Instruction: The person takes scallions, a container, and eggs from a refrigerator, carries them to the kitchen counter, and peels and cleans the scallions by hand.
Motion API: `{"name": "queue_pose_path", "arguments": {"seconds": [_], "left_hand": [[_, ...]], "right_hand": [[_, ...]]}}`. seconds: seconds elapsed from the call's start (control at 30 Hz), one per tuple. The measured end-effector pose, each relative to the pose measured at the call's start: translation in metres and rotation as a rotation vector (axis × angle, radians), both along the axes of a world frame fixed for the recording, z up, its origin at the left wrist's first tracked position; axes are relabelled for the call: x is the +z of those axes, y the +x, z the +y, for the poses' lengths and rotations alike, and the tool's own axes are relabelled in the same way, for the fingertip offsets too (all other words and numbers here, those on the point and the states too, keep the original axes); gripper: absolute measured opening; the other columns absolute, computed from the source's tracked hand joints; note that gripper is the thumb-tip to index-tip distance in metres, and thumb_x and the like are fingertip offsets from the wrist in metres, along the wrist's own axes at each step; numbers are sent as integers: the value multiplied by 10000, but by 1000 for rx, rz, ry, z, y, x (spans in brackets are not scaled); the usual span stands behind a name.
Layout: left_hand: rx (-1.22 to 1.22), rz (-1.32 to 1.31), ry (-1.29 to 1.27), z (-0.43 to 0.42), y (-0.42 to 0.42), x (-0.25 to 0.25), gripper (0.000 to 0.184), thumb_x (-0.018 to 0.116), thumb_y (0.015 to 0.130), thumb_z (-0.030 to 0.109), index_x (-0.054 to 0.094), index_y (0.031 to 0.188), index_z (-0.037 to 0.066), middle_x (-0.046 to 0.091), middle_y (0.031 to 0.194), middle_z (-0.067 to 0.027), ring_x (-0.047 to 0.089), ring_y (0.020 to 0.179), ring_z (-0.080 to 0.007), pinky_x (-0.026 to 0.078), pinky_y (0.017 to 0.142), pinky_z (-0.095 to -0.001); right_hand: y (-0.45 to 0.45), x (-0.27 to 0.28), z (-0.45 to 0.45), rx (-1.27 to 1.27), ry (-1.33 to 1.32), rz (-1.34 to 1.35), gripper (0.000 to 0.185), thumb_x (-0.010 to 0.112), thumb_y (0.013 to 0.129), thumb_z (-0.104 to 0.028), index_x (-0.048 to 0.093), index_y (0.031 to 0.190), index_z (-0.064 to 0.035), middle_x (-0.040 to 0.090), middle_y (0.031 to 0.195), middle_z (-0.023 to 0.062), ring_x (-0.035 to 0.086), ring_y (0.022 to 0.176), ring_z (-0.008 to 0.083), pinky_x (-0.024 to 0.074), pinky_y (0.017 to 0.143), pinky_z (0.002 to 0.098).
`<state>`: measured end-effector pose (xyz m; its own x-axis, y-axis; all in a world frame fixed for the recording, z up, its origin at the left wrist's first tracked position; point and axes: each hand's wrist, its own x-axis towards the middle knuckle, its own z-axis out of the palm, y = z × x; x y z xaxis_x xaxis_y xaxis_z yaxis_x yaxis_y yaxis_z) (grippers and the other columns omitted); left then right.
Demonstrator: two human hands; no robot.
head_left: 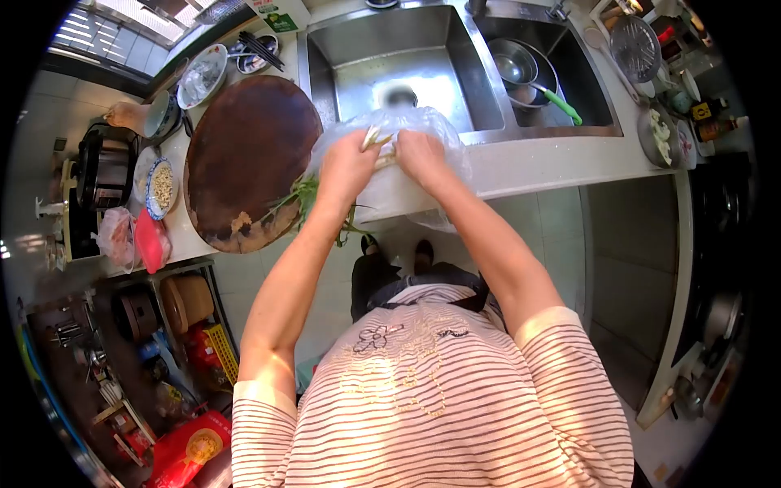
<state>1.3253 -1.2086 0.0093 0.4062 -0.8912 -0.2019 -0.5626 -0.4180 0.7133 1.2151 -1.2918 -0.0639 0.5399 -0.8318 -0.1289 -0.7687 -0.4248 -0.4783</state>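
My left hand [346, 167] is closed around a bunch of leafy green stalks that look like scallions. Their pale ends [372, 137] stick out past the fingers, and the green leaves [306, 193] hang by the wrist, over the edge of a round wooden chopping board [256, 154]. Close beside it, my right hand [421, 154] is curled shut, fingers turned down; what it grips is hidden. A clear plastic bag [443, 128] spreads beneath and around both hands at the front of the sink [325, 77].
In the second basin lie a metal pot and a strainer with a green handle [561, 106]. Left of the board stand a bowl of pale beans or nuts [161, 187], a pink bag [118, 236] and a cooker [106, 167]. A bowl of cut vegetables [657, 138] sits at right.
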Motion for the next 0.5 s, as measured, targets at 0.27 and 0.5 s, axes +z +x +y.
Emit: {"name": "queue_pose_path", "arguments": {"seconds": [0.27,0.5], "left_hand": [[77,721,167,13,32,-43,117,592,727,37,612,836,1,571,666,-24,517,568,-111,396,527,-225],[10,708,140,8,30,-49,191,627,687,-16,611,878,-18,622,722,-72,594,632,-140,473,602,-246]], "right_hand": [[-21,-5,24,30,-83,-400,208,547,739,-119,636,924,-85,602,979,103,557,932,295,449,786,394],[-27,3,31,127,-242,-567,185,585,721,-117,637,899,-114,590,933,47,556,903,248,434,760,374]]}}
